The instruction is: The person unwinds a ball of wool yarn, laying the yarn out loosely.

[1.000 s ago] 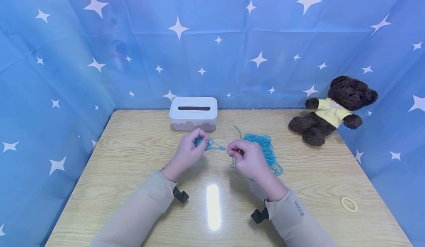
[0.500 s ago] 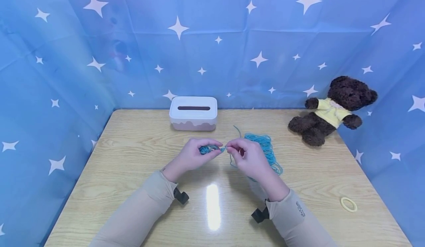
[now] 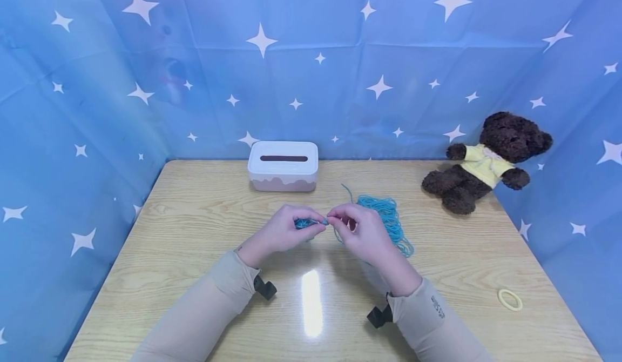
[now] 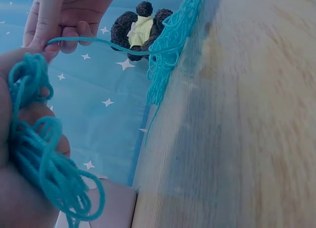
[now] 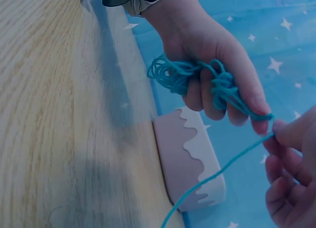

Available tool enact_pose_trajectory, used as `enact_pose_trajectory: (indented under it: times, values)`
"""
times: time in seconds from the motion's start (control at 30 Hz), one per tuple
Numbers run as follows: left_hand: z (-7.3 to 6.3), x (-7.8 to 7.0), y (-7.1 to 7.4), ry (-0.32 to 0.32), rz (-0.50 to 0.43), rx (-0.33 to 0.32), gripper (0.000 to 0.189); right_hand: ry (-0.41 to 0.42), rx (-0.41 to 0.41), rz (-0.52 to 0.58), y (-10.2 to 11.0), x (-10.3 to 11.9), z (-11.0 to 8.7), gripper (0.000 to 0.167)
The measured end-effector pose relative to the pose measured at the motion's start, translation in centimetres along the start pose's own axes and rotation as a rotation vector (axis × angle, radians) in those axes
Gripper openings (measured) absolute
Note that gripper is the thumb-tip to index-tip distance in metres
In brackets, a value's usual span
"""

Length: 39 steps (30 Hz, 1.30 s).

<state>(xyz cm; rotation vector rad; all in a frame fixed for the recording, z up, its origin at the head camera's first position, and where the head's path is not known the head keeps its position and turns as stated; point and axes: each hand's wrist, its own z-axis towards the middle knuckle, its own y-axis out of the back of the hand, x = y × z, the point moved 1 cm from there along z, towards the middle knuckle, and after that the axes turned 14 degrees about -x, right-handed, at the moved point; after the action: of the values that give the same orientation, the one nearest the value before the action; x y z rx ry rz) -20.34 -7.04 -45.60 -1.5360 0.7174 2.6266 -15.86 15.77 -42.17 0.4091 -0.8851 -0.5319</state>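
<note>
Yarn [image 3: 305,223] bunched in left hand [image 3: 284,231], right hand [image 3: 362,232] pinching strand.

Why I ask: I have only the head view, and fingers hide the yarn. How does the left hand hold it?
Observer: In the right wrist view, the left hand has the yarn bundle looped round its curled fingers.
Operator: And the right hand?
Observer: The left wrist view shows the right hand pinching a single strand that runs toward the loose pile on the table.
</note>
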Motion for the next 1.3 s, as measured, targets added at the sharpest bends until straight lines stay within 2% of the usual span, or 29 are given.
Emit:
enact_pose_trajectory:
  times: [0.13, 0.2, 0.33, 0.5, 0.63, 0.83, 1.03, 1.17, 1.23, 1.3]
  values:
    - [-0.05, 0.10, 0.01, 0.059, -0.013, -0.049, 0.012, 0.009, -0.011, 0.003, 0.08, -0.01, -0.03, 0.005]
    - [-0.05, 0.12, 0.04, 0.067, -0.019, -0.077, 0.012, 0.005, -0.004, 0.003, 0.12, 0.00, -0.03, 0.005]
    - [-0.05, 0.11, 0.10, 0.039, -0.021, -0.100, 0.013, -0.022, 0.026, 0.008, 0.07, 0.07, -0.03, 0.006]
    - [-0.10, -0.11, 0.02, 0.006, 0.015, -0.091, 0.011, -0.062, 0.070, 0.013, -0.38, 0.13, -0.13, 0.011]
    - [-0.14, -0.35, 0.01, -0.002, 0.011, -0.103, 0.009, -0.073, 0.065, 0.003, -0.46, 0.21, -0.18, 0.009]
    - [-0.10, -0.36, -0.20, -0.065, 0.016, -0.088, 0.007, -0.089, 0.055, 0.039, -0.39, 0.24, -0.24, 0.011]
    - [-0.06, -0.31, -0.31, -0.118, 0.012, -0.072, 0.005, -0.032, 0.053, 0.061, -0.29, 0.21, -0.31, 0.009]
    - [-0.09, -0.29, -0.50, -0.210, 0.018, -0.061, 0.006, 0.002, 0.081, 0.032, -0.21, 0.14, -0.32, 0.009]
    - [-0.11, -0.31, -0.57, -0.244, 0.017, -0.067, 0.006, 0.017, 0.094, 0.020, -0.15, 0.11, -0.30, 0.008]
    - [-0.08, -0.27, -0.49, -0.240, 0.012, -0.094, 0.006, 0.025, 0.098, 0.023, -0.03, 0.13, -0.27, 0.008]
